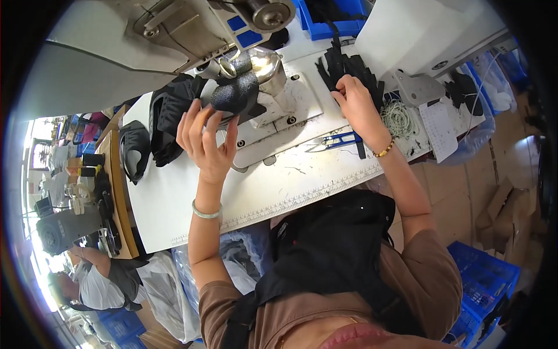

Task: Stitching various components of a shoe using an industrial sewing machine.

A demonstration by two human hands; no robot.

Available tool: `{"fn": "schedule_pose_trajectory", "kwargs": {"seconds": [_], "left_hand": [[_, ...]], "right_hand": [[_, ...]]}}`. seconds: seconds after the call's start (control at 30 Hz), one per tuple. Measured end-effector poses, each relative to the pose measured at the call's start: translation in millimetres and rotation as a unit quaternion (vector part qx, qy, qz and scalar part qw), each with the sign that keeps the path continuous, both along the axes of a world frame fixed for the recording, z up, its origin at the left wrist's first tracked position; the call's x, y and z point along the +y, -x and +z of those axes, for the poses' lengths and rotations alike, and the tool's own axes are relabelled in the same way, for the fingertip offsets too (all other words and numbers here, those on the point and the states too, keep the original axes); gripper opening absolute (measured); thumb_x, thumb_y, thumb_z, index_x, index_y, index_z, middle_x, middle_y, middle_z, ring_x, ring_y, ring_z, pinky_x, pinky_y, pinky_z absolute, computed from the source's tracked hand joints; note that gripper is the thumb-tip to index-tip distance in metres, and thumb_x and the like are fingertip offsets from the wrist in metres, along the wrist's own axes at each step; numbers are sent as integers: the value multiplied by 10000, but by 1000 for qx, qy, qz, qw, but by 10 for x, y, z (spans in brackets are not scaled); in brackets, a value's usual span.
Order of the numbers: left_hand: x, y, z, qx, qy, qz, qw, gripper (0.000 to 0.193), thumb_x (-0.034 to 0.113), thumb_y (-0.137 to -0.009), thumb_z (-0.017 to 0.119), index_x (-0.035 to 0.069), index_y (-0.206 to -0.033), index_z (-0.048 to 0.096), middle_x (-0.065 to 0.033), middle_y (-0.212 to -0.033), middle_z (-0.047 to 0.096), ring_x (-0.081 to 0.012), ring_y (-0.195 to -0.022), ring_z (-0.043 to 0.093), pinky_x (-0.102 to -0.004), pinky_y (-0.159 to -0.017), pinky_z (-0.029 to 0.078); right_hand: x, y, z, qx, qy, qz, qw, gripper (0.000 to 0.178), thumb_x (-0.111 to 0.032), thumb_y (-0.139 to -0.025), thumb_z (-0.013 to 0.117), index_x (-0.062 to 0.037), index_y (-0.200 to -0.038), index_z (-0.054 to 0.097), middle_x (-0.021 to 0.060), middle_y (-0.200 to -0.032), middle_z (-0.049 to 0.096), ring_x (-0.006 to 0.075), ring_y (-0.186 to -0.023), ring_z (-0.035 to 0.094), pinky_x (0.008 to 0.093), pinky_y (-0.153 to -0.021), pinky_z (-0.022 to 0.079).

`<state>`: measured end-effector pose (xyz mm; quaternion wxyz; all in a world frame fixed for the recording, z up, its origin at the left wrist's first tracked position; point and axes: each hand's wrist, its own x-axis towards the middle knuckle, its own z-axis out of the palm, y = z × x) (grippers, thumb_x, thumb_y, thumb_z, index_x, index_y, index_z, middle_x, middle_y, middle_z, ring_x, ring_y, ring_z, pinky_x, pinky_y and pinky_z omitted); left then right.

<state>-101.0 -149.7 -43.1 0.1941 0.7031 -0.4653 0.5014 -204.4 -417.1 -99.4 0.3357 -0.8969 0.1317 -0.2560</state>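
My left hand (206, 142) is beside the sewing machine's work area, its fingers bent and spread apart. Its fingertips are next to a dark, shiny-speckled shoe upper (235, 93) lying at the machine's metal post (268, 70); whether they touch it is unclear. My right hand (360, 110) is at a heap of black strips (357, 70) on the right of the table, thumb and fingertips drawn together at the strips' edge. Below that hand lie blue-handled thread snips (340, 141). Several black shoe uppers (168, 119) are stacked left of my left hand.
The white table (279, 186) has a ruler along its near edge. Tangled pale cord (398, 119) and a paper sheet (439, 131) lie at the right. A blue bin (334, 23) stands behind the strips. Another person (102, 282) sits at far left. Blue crates (482, 273) are on the floor.
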Motion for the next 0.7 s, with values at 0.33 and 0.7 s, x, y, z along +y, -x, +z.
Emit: {"fn": "schedule_pose_trajectory", "kwargs": {"seconds": [0.33,0.7], "left_hand": [[-183,462,-282,-11,-75,-172,982,186,83,-748,670,88,-933,655,-32,-962,607,-194,-951,601,-316,-813,454],[-232,530,-397,116,-156,-214,957,309,27,-730,658,15,-1036,613,-77,-1002,587,-216,-914,594,-292,-763,477]], "right_hand": [[-43,-27,-96,19,-29,8,999,190,-69,-789,648,17,-888,511,180,-880,537,361,-795,573,399,-694,475],[-26,28,-2,-1,18,-4,1000,175,-99,-797,649,30,-863,551,155,-846,562,286,-746,594,363,-660,479]]}}
